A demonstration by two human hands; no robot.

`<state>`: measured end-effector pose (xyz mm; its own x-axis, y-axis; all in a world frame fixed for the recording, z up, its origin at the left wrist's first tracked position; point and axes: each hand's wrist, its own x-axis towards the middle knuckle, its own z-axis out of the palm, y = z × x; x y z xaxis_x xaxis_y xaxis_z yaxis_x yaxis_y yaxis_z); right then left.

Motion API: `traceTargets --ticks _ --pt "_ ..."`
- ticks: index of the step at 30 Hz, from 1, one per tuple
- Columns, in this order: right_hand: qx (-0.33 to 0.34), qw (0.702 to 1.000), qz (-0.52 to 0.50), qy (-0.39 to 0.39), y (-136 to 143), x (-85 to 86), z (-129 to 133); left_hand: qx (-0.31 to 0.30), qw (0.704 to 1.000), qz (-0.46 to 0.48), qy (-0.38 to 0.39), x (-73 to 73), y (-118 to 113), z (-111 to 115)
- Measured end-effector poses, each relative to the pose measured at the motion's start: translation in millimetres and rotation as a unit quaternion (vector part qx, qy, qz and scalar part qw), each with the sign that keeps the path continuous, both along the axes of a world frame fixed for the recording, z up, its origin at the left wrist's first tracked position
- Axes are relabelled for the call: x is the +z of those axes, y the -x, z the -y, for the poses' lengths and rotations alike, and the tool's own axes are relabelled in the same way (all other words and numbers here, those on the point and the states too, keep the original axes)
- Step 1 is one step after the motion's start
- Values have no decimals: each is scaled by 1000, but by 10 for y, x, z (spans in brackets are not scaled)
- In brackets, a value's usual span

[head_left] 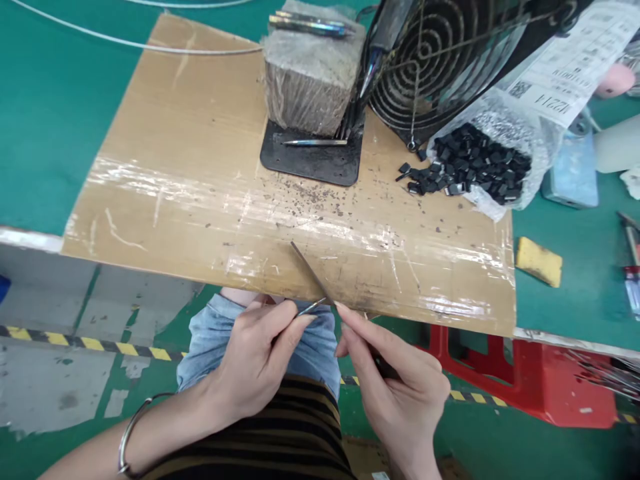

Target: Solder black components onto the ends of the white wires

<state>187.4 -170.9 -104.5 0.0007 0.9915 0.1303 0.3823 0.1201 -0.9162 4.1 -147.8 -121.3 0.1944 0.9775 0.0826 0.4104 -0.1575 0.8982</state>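
My left hand is closed around slim, shiny metal tweezers, only whose pointed end shows beyond the thumb and forefinger. My right hand grips a thin dark file, its blade slanting up and left over the near edge of the cardboard; the handle is mostly hidden in the palm. The tweezers' tip meets or nearly meets the file's blade; I cannot tell if they touch. Both hands are in front of the table edge, above my lap.
On the cardboard sheet stand a film-wrapped block bearing metal tools, a black fan and a bag of small black parts. Dark crumbs lie nearby. Rightward are a yellow sponge and, below the table, a red stool.
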Motion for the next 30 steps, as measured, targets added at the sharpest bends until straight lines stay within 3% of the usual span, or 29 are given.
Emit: traceTargets --ticks 5,9,13,17,24,30 --pt "31 999 -2 13 -18 93 -3 5 1000 -10 -5 -29 1 20" --pt "73 992 61 -83 -32 164 63 -7 1000 -6 26 5 -3 16" --pt "59 955 226 -183 -87 103 133 9 999 -12 33 63 -14 -4" --pt "86 918 323 -212 -178 19 168 19 999 -12 42 96 -15 -18" --pt "92 923 312 -207 -201 5 178 -26 990 73 120 53 0 17" --pt "92 925 305 -207 -205 4 169 -4 983 103 152 77 -7 4"
